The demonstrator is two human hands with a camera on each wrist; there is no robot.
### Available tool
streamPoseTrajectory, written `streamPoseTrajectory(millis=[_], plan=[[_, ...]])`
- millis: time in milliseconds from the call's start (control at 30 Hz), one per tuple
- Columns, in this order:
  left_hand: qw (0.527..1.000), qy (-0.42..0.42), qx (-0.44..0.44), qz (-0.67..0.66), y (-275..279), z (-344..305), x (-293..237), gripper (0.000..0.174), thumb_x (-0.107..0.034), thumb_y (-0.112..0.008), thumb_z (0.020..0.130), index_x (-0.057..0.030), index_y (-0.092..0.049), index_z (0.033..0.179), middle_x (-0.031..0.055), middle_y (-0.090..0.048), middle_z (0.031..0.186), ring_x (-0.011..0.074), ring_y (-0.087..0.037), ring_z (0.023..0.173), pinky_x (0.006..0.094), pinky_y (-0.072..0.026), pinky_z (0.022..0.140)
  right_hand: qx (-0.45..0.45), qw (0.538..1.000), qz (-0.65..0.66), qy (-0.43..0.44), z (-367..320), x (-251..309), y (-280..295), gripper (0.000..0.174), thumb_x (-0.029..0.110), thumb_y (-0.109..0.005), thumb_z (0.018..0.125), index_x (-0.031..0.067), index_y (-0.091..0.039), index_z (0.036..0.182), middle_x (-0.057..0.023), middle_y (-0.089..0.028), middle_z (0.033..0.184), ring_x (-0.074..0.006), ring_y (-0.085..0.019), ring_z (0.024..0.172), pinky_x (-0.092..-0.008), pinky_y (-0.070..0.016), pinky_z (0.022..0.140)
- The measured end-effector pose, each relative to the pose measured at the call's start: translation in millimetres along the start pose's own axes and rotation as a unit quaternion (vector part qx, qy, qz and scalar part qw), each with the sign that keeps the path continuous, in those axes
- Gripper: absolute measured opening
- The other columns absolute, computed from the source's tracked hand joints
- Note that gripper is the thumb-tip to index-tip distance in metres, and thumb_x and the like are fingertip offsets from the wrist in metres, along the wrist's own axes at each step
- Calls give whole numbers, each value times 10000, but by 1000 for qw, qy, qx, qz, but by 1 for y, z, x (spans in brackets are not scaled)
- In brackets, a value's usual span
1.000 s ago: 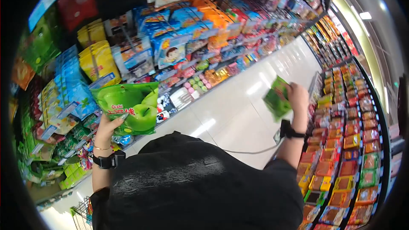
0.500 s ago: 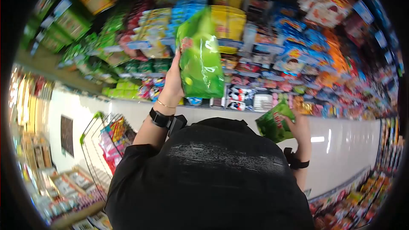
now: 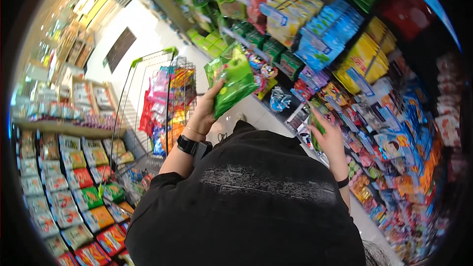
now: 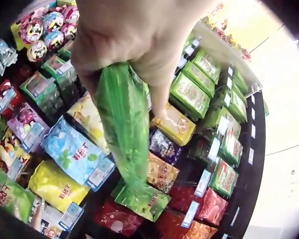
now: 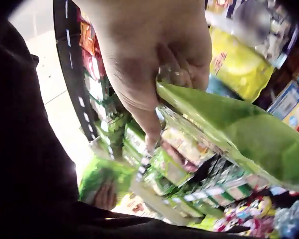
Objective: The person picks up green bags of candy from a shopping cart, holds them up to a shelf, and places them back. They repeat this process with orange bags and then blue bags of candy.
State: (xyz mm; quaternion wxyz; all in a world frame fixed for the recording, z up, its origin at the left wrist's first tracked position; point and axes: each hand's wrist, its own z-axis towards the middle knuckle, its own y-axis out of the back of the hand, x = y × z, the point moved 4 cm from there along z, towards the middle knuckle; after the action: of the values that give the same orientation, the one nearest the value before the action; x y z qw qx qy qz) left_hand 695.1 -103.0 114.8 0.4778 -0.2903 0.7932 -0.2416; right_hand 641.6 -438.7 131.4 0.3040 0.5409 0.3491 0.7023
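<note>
My left hand (image 3: 203, 107) holds a shiny green snack bag (image 3: 239, 86) by its edge, raised in front of the body beside the cart. Seen from the left wrist, that green bag (image 4: 123, 117) hangs edge-on between thumb and fingers, over the shelf packets. A second green bag is in my right hand (image 3: 331, 143), mostly turned edge-on in the head view. The right wrist view shows this other bag (image 5: 254, 134) pinched near its top edge and slanting away from the fingers. Behind it, the left hand's bag shows low on the left.
A wire shopping cart (image 3: 171, 50) with green corners stands at the left, with colourful packets (image 3: 160, 96) inside. Shelves of blue bags (image 3: 327, 34) and yellow bags (image 3: 362, 64) run along the right. A rack of packets (image 3: 88, 172) is at the lower left.
The view and body have turned left, bringing the cart closer to the middle. My left hand has lowered its bag from before the shelves towards the cart side. Both hands keep their bags.
</note>
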Motion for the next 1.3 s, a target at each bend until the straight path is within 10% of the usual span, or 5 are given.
streamPoseTrajectory(millis=[267, 600, 867, 1067, 1300], plan=[[997, -19, 36, -69, -10, 1, 13, 419, -108, -591, 844, 0, -446, 1223, 129, -521, 1205, 246, -522, 1095, 386, -422, 956, 265, 898, 349, 41, 94, 89, -82, 248, 234, -590, 853, -5, -652, 883, -98, -655, 784, -107, -591, 702, -278, -454, 667], [982, -16, 24, -185, 58, -2, -4, 423, -107, -630, 813, -58, -462, 1198, 88, -528, 1184, 217, -488, 1117, 383, -354, 1011, 64, 929, 359, -63, 116, 123, -141, 493, 397, -508, 908, -17, -509, 641, 4, -396, 508, -74, -339, 508, -274, -306, 465], [909, -353, -3, 222, 109, -36, -112, 783, -96, -706, 723, -45, -269, 1371, 107, -332, 1396, 223, -275, 1316, 340, -218, 1069, 276, 918, 237, 160, 133, 194, -120, 180, 201, -556, 875, 63, -671, 892, -123, -490, 536, -141, -423, 458, -285, -340, 458], [774, -234, 318, 495, 41, -24, -127, 246, -140, -707, 751, -33, -652, 966, 62, -659, 902, 123, -608, 840, 263, -473, 744, 379, 881, 164, 230, 123, 242, -127, 225, 269, -553, 874, 82, -679, 879, -121, -509, 561, -211, -466, 476, -325, -380, 491], [797, -270, 189, 506, 49, -12, -133, 163, -136, -629, 820, 21, -667, 839, 54, -651, 704, 69, -566, 661, 231, -453, 618, 343, 911, 191, 129, 127, 249, -117, 279, 303, -669, 789, 35, -628, 723, -99, -453, 507, -179, -422, 454, -295, -339, 457]])
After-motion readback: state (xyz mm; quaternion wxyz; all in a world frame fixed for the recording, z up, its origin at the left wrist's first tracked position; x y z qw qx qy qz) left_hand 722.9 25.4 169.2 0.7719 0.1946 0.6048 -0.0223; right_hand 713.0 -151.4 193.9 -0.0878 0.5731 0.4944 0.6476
